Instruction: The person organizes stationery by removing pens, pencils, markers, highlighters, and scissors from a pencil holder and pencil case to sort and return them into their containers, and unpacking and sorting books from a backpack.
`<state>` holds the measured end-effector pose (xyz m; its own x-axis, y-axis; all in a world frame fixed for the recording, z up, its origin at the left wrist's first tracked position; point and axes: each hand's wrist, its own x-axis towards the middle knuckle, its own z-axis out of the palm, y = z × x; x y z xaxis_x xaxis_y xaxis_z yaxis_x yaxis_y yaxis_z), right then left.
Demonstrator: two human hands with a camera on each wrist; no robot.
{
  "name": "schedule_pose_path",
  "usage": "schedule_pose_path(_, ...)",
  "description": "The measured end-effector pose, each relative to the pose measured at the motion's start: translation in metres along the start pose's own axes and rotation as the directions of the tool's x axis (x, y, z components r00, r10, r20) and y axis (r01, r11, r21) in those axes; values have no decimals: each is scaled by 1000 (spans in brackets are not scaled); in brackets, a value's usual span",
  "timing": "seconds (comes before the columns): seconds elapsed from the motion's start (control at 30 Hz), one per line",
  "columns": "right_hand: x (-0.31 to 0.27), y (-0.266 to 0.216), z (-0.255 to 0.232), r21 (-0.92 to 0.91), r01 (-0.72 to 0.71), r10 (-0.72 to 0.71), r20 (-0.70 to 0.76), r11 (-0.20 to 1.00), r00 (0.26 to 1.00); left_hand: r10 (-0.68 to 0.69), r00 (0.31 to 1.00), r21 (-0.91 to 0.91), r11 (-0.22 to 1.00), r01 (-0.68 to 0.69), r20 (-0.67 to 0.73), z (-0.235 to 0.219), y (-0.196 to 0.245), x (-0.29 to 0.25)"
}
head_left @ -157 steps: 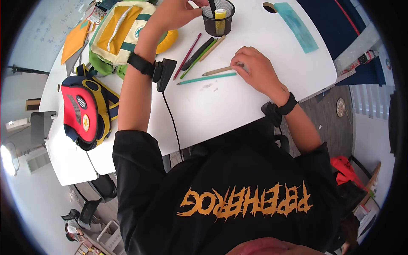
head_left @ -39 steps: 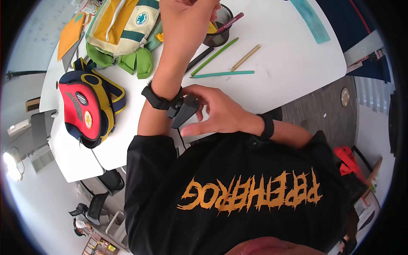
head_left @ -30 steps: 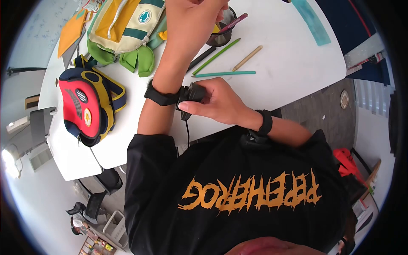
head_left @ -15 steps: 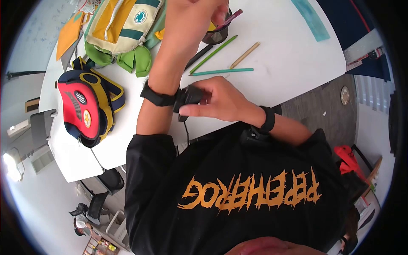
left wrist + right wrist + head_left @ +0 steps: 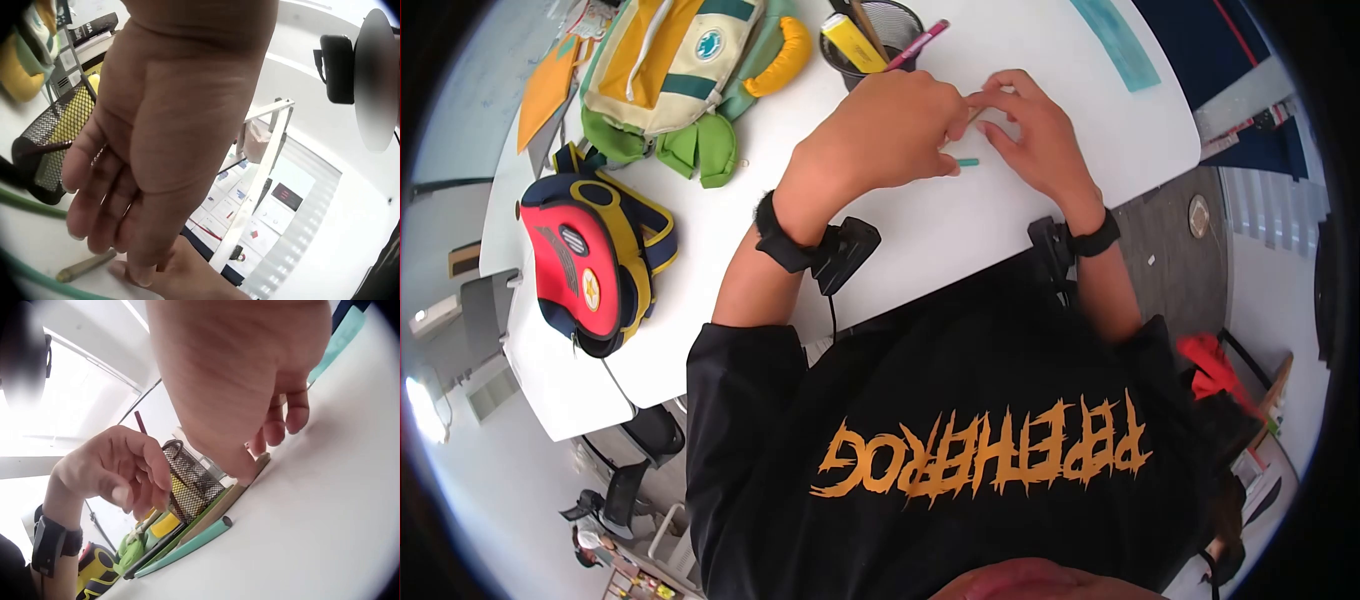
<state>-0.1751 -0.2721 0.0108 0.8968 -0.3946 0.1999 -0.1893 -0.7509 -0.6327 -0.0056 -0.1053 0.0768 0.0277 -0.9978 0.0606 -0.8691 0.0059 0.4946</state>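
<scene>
My right hand (image 5: 1045,145) reaches to the tan pencil (image 5: 215,511) lying on the table, thumb and index finger on either side of its end, a gap between them. My left hand (image 5: 890,130) hovers beside it, fingers loosely curled, holding nothing. In front of the left hand stands a black mesh pencil cup (image 5: 47,140). It holds a yellow highlighter (image 5: 852,42) and a purple pencil (image 5: 920,45). The teal pencil (image 5: 187,550) and green pencil (image 5: 31,205) lie near the tan one. In the head view, the left hand hides most of these pencils.
A cream, yellow and green backpack (image 5: 670,60) lies to the left of the cup. Nearer me is a red and navy bag (image 5: 575,265). A translucent teal strip (image 5: 1115,45) lies at the far right of the white table (image 5: 920,260).
The purple pencil, earlier on the table, now stands in the cup. My right hand has left the left wrist's camera and moved to the tan pencil; my left hand has come down from the cup.
</scene>
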Motion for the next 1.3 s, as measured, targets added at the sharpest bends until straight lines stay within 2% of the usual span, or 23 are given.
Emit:
schedule_pose_path(0.07,0,12,5,8,112,-111,-63,994,992,-15,1000,51,999,14,22,14,1,2)
schedule_pose_path(0.1,0,15,5,-7,97,-97,-73,995,993,-46,998,107,993,42,31,18,2,5)
schedule_pose_path(0.2,1,17,6,59,59,-56,-53,996,997,-87,992,104,992,77,94,23,5,9)
schedule_pose_path(0.4,4,33,-13,158,-2,0,7,987,1000,-107,986,196,977,81,129,36,3,16)
schedule_pose_path(0.47,1,53,-26,312,-74,62,49,947,997,-113,985,182,979,88,130,39,3,14)
schedule_pose_path(0.53,-3,62,-44,302,-148,124,97,942,988,-99,987,202,977,72,130,39,3,14)
schedule_pose_path(0.57,-6,64,-52,666,-158,142,79,729,987,-95,987,196,978,68,129,37,4,14)
schedule_pose_path(0.6,-6,63,-59,912,-124,166,63,390,984,-107,984,161,983,84,141,34,7,14)
schedule_pose_path(0.63,-7,56,-64,980,-52,149,23,193,989,-116,981,128,987,97,154,30,9,14)
schedule_pose_path(0.67,-7,57,-68,979,-48,153,18,200,988,-108,982,125,988,89,153,27,10,13)
schedule_pose_path(0.73,-3,54,-75,998,-14,32,12,56,999,-55,995,86,995,48,82,21,11,9)
schedule_pose_path(0.77,-5,49,-76,998,-14,38,12,56,999,-52,995,83,996,45,86,16,14,7)
schedule_pose_path(0.83,-3,18,-75,992,-16,284,52,-127,957,47,998,3,999,-47,44,3,20,3)
schedule_pose_path(0.87,-3,18,-74,991,-15,283,52,-129,958,46,998,5,999,-46,45,-7,25,1)
schedule_pose_path(0.93,0,21,-72,996,-38,194,52,-77,980,133,990,-228,966,-120,44,-31,37,-4)
schedule_pose_path(0.97,1,30,-71,996,-39,184,53,-80,981,127,991,-221,969,-115,41,-42,41,-8)
schedule_pose_path(1.03,4,50,-70,994,-30,-35,34,109,999,156,966,-393,891,-227,-205,-65,46,-20)
schedule_pose_path(1.07,5,52,-68,995,-32,-46,37,98,998,109,955,-328,923,-200,-275,-77,43,-29)
schedule_pose_path(1.13,4,45,-65,987,-22,57,13,159,998,120,846,-214,940,-264,-519,-92,33,-41)
schedule_pose_path(1.2,2,41,-65,984,-17,69,5,176,998,-64,756,-357,905,-231,-651,-100,18,-54)
schedule_pose_path(1.23,2,39,-66,971,-29,104,4,237,995,-236,757,-444,892,-80,-610,-105,16,-64)
schedule_pose_path(1.27,3,38,-65,954,-46,142,4,296,990,-238,752,-439,895,-76,-615,-106,11,-64)
schedule_pose_path(1.3,5,37,-64,955,-48,136,8,293,991,-231,742,-378,925,-33,-630,-107,4,-62)
